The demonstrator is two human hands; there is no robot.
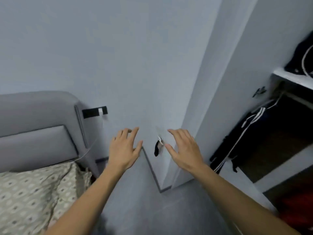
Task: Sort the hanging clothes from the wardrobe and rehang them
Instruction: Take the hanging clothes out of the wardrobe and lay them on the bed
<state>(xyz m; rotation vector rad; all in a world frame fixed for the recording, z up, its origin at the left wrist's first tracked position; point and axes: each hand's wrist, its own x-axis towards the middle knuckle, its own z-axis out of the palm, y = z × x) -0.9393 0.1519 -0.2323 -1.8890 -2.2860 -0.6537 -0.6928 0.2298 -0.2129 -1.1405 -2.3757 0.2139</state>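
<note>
Both forearms reach forward, left hand (pixel 124 150) and right hand (pixel 183 150) spread, each grip released; the dark striped clothes (pixel 243 133) hang in the wardrobe (pixel 291 77) rightward; best turn there, lift by hanger.

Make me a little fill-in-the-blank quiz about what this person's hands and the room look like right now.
1. Both the left hand and the right hand hold ____.
2. The dark jacket with white stripes hangs in the open wardrobe on the person's ____ side.
3. The patterned bedding lies on the person's ____ side.

Missing words: nothing; right; left
</note>
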